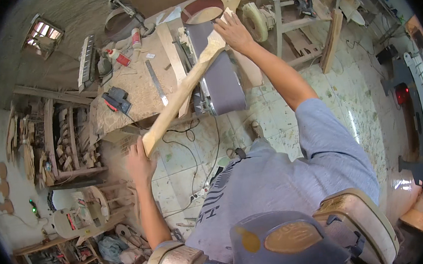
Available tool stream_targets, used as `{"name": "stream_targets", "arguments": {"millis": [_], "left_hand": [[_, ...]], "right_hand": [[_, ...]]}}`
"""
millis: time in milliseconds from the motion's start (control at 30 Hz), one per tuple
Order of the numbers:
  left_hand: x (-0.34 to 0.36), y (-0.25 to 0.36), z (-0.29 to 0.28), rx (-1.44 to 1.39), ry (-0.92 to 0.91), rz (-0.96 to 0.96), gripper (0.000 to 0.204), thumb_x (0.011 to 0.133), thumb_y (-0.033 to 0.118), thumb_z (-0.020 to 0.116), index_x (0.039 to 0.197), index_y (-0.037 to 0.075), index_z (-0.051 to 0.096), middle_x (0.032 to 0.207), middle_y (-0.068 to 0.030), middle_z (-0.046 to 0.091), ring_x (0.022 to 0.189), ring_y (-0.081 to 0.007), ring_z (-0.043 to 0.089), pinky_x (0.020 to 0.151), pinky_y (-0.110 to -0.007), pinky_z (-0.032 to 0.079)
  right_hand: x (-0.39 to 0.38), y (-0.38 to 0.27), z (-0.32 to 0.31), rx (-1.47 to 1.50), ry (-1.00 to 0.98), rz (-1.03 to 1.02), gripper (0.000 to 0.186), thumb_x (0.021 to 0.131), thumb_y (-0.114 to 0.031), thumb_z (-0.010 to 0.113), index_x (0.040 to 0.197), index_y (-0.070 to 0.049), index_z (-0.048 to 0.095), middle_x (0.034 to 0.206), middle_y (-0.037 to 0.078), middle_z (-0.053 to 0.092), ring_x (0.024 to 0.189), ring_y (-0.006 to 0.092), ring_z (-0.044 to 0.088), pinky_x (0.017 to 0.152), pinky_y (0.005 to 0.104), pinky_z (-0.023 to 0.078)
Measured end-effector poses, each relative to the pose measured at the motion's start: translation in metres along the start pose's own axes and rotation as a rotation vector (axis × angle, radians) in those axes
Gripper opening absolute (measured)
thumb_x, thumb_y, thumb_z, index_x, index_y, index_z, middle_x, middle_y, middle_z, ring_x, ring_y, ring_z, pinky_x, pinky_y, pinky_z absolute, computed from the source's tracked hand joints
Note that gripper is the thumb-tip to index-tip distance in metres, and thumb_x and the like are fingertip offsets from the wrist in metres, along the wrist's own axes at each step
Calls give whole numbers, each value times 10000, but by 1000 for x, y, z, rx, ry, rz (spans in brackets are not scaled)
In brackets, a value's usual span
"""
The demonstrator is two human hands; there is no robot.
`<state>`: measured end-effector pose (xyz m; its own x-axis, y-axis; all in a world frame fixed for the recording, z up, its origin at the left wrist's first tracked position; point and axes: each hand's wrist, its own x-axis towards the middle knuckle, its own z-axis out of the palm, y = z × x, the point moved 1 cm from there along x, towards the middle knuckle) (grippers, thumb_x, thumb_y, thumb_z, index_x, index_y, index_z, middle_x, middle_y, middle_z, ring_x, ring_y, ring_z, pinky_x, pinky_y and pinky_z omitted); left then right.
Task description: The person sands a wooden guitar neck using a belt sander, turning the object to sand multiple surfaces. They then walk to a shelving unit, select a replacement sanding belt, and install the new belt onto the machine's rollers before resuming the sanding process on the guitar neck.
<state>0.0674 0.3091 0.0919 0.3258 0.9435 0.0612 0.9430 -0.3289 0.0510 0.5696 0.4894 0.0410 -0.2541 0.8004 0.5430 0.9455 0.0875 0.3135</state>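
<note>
A long, pale carved piece of wood point(182, 89), slim in the middle and wider at both ends, lies slantwise from near left to far right. My left hand point(140, 162) is closed round its near end. Over its far end my right hand point(234, 33) bends its fingers, holding it against the belt sander; part of that end is hidden under the hand. The sander's grey belt point(223, 83) runs beneath the wood's far part, with a round reddish-brown drum point(202, 3) at its far end.
A dusty workbench point(117, 85) left of the sander carries a red bottle point(119, 57), a flat metal strip point(156, 81) and a black-and-red power tool point(116, 100). Cables point(191, 151) trail over the tiled floor. Wooden frames point(307, 23) stand at far right, a wood rack point(71, 139) at left.
</note>
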Motion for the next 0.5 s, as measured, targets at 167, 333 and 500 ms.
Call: {"name": "stream_targets", "arguments": {"millis": [167, 333, 500], "left_hand": [[-28, -34, 38, -628, 74, 78, 544, 708, 70, 662, 1248, 11, 637, 1102, -161, 701, 851, -259, 689, 694, -378, 531], [-49, 2, 71, -1557, -434, -175, 454, 633, 79, 645, 1069, -39, 689, 918, -115, 736, 785, -193, 715, 740, -330, 585], [-29, 70, 96, -1890, -485, -49, 451, 646, 104, 691, 1063, -65, 670, 918, -138, 731, 806, -214, 720, 757, -333, 584]], "right_hand": [[61, 16, -96, 169, 340, -111, 477, 846, -158, 653, 1313, -104, 574, 1408, 123, 526, 1361, 352, 435, 1139, 558, 308], [100, 33, -182, 881, 593, 281, 398, 937, -274, 649, 1262, -45, 628, 1228, 122, 658, 1133, 310, 613, 990, 396, 466], [72, -30, -192, 1921, -212, 359, 545, 1074, -440, 370, 1284, 6, 603, 1190, 122, 680, 1108, 226, 641, 982, 369, 481]]}}
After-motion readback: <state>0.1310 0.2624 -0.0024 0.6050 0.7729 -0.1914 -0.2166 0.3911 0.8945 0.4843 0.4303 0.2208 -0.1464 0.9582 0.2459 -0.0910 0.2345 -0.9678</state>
